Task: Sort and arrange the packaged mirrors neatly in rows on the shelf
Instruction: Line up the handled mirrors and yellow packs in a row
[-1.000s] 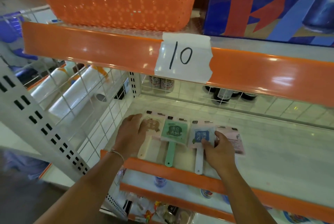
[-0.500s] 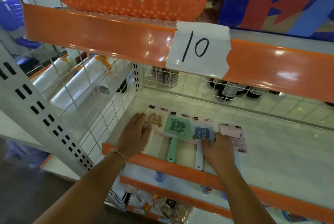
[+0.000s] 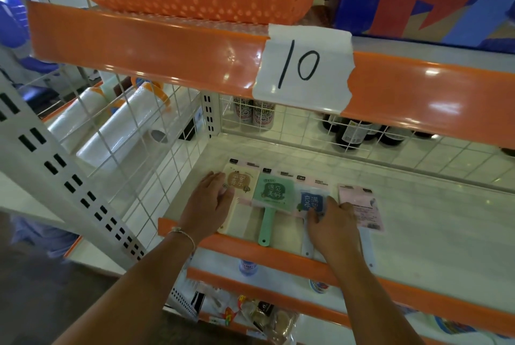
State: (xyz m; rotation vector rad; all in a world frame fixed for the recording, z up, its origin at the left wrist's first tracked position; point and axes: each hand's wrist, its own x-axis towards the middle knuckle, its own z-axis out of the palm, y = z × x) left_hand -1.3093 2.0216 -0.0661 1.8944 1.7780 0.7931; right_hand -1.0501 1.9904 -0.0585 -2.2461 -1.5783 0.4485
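Four packaged mirrors (image 3: 274, 197) lie flat in a row at the shelf (image 3: 434, 222) front, handles toward the orange lip; light, slick, likely fragile, best nudged by their edges. Left hand (image 3: 207, 205) rests open on the cream one, right hand (image 3: 331, 227) flat on the blue

Handwritten "10" on white paper label (image 3: 303, 70) taped to upper shelf edge (image 3: 145, 46); mirror pkg print unreadable.
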